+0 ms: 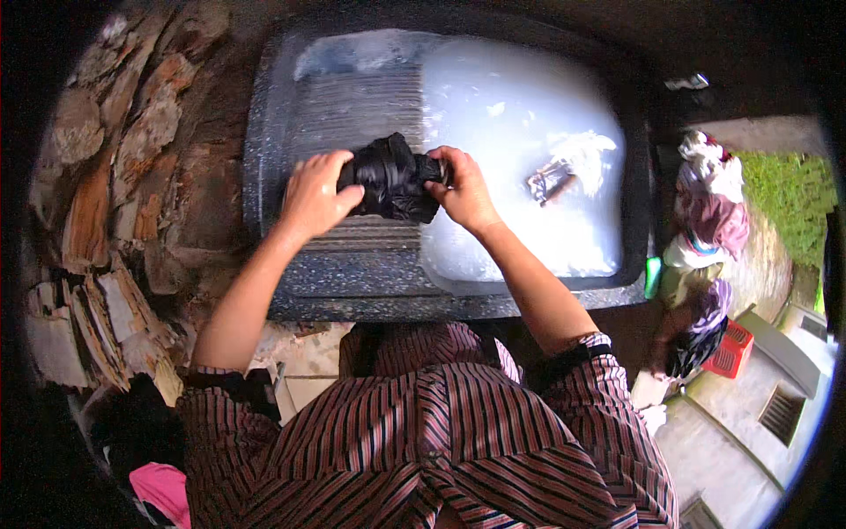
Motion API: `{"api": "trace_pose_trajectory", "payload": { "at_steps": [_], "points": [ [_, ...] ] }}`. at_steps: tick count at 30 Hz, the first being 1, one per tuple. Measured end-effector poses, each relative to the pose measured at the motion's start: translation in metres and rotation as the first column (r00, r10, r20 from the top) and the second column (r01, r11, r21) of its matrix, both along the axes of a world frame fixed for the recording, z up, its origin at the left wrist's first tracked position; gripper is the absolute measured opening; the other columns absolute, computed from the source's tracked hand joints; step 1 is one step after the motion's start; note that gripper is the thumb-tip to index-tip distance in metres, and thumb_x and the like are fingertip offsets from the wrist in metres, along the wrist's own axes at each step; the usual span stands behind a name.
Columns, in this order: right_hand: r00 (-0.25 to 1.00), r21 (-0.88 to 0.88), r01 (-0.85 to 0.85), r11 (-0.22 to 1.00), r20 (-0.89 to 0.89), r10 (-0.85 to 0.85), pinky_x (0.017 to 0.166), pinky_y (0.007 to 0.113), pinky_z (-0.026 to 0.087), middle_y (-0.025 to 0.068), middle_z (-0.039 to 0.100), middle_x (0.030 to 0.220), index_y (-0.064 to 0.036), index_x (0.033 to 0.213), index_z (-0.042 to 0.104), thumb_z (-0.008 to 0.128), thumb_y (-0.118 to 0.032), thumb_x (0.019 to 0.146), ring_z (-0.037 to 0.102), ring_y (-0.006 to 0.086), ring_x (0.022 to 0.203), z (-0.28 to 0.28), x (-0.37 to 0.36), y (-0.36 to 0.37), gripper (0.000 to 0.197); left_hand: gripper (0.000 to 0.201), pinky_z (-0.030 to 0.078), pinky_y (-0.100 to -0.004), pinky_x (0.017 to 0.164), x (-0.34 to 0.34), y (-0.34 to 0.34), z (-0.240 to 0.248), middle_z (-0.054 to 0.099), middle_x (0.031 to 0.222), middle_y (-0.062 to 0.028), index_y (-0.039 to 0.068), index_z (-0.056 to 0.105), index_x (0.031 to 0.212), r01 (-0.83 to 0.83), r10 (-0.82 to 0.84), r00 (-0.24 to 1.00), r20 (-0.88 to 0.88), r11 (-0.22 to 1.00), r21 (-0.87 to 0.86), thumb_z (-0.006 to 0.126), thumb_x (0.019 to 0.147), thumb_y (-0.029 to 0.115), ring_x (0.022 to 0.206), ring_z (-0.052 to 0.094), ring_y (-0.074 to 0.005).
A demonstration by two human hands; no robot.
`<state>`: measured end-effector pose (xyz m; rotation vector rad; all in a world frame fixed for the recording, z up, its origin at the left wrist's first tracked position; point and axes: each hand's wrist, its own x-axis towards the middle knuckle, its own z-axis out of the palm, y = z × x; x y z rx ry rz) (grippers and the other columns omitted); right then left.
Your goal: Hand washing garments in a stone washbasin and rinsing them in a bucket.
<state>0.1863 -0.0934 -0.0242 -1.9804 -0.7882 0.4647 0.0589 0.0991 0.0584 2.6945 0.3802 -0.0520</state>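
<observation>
A bunched, wet-looking black garment (392, 176) lies across the ribbed washboard (352, 104) of a dark speckled laundry sink (370, 304). My left hand (319, 192) grips its left end, thumb over the cloth. At the other end my right hand (464, 189) pinches a fold of it, close to the edge where the ribs meet the basin. Cloudy, whitish water (493, 97) fills the basin on the right. In that water floats a pale cloth (577, 163) with a brownish part. What kind of garment the black one is cannot be made out.
A green bar-like object (652, 278) rests on the sink's right rim. Piled clothes (714, 207) lie beyond that side, with a red crate (730, 350) near them. Rough wood pieces (115, 326) are stacked on the left. Something pink (160, 492) shows at lower left.
</observation>
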Motion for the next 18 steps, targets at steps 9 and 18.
{"api": "trace_pose_trajectory", "payload": {
  "at_steps": [9,18],
  "points": [
    [0.918,0.137,0.373,0.918,-0.198,-0.343,0.072,0.028,0.044,0.0116,0.053,0.095,0.002,0.109,0.044,0.068,-0.017,0.071,0.052,0.017,0.084,0.069,0.036,-0.076,0.049,0.022,0.044,-0.034,0.08,0.129,-0.018,-0.013,0.059,0.093,-0.0125,0.002,0.053,0.094,-0.045,0.636,0.714,-0.293,-0.377,-0.925,0.05,0.081,0.019,0.086,0.056,-0.0248],
    [0.976,-0.099,0.149,0.984,0.175,-0.13,0.081,0.041,0.039,0.0138,0.05,0.108,-0.0075,0.115,0.043,0.061,-0.023,0.075,0.047,0.0286,0.1,-0.038,0.068,-0.094,0.047,0.031,0.044,-0.0307,0.075,0.093,-0.093,-0.089,0.053,0.102,-0.0068,0.009,0.051,0.107,-0.436,0.338,0.885,-0.319,0.362,-0.824,0.055,0.077,0.013,0.088,0.054,-0.0208]
  ]
}}
